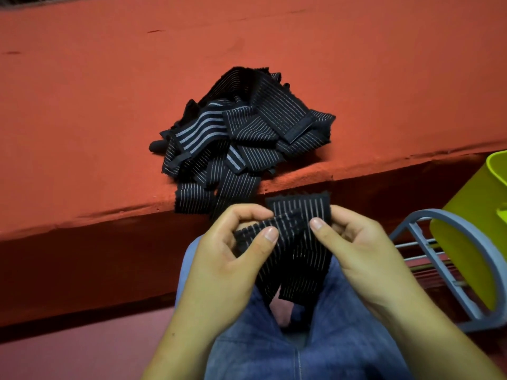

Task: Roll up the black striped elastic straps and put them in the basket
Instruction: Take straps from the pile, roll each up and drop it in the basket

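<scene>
Left hand [233,253] and right hand [362,242], curled, pinch strap [299,256].

Bare red ledge [82,119] lies open on both sides of the heaped straps [241,133]; at right, the curved frame of a grey rack [424,214] fronts the green basket [472,209].

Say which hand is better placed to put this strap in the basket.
Likely right hand: it pinches the strap and the green basket sits to its right; the left hand is farther.
</scene>
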`<control>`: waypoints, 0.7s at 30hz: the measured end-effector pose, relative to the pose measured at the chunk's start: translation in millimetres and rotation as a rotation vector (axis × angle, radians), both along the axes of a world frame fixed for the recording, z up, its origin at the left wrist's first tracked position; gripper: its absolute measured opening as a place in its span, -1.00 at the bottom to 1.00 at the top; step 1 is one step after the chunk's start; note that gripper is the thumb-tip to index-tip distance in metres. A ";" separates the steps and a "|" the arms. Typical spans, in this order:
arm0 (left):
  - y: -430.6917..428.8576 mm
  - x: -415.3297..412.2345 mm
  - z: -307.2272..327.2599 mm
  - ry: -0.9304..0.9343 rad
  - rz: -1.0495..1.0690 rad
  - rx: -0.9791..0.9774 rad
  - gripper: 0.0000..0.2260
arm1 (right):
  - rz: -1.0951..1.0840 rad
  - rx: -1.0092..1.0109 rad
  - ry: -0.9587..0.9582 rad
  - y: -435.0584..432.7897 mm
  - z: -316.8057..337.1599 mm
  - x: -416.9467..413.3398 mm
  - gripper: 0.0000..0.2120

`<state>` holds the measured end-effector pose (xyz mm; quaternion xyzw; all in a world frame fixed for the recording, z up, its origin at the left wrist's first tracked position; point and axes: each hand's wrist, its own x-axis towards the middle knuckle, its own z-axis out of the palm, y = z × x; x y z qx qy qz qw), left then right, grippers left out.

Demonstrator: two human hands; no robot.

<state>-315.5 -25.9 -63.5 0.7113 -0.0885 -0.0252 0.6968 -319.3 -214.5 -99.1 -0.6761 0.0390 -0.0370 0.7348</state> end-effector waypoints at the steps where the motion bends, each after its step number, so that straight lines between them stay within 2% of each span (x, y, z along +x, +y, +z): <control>1: -0.9 0.0 0.3 -0.007 -0.012 0.005 -0.83 | 0.018 -0.003 -0.002 1.2 0.6 0.0 -0.80; 6: -1.8 -1.5 1.1 0.016 -0.073 -0.026 -0.90 | 0.038 -0.016 -0.007 -0.3 5.1 0.8 -0.77; 21: -5.9 2.2 -0.4 0.002 0.078 -0.017 -0.91 | 0.263 0.132 0.063 5.1 7.5 -3.1 -0.61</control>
